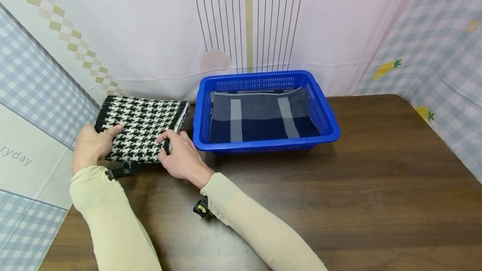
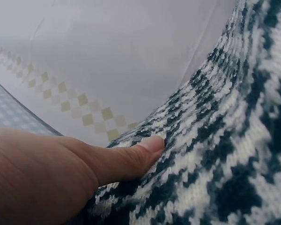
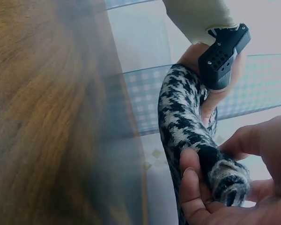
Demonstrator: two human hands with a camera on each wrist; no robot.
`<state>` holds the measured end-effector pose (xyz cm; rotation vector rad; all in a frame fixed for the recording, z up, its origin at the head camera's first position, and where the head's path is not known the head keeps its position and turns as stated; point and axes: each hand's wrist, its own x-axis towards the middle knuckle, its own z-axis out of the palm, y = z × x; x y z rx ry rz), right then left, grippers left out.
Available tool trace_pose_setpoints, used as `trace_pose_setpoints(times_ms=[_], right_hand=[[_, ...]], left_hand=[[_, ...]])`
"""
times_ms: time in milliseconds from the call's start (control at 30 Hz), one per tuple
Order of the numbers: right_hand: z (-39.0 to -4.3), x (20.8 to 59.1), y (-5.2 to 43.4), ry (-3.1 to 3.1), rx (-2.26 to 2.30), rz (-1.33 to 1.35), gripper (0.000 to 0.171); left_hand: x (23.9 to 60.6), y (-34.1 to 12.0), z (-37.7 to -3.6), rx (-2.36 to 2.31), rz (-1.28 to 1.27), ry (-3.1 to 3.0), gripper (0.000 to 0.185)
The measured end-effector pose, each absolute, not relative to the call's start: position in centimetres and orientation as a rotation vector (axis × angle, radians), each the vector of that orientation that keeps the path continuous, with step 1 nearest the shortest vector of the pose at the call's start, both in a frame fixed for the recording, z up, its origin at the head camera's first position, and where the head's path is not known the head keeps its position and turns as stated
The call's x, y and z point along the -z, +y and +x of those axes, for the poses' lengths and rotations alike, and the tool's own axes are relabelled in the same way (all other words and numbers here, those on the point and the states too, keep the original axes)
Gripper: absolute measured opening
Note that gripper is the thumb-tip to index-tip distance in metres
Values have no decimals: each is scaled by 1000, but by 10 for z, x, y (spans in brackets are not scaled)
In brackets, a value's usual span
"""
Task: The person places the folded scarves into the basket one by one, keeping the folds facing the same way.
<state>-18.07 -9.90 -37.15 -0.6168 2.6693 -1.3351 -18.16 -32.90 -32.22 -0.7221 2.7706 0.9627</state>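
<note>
A folded black-and-white houndstooth knitted scarf [image 1: 144, 128] lies near the dark wooden tabletop's [image 1: 339, 187] far left corner, beside a blue plastic basket [image 1: 327, 114]. The left hand [image 1: 90, 145] and right hand [image 1: 182, 156] pinch its near corners; soft, light and floppy, it is probably best held at both folded edges.

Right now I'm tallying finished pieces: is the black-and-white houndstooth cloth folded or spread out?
Folded. The houndstooth cloth lies as a compact thick rectangle, layered edges at its right end, gripped by the left hand and right hand.
</note>
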Motion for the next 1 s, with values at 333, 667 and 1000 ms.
trace_pose_setpoints(times_ms=[333, 667, 1000], right_hand=[[-177, 359, -96, 2659, 1354, -651, 28], [-176, 354, -92, 2701, 1390, -686, 28], [-175, 344, -86, 2681, 1427, -721, 26]], left_hand=[[313, -328, -177, -1031, -727, 2797, 110], [306, -323, -174, -1085, -731, 2806, 113], [297, -316, -169, -1060, -712, 2873, 107]])
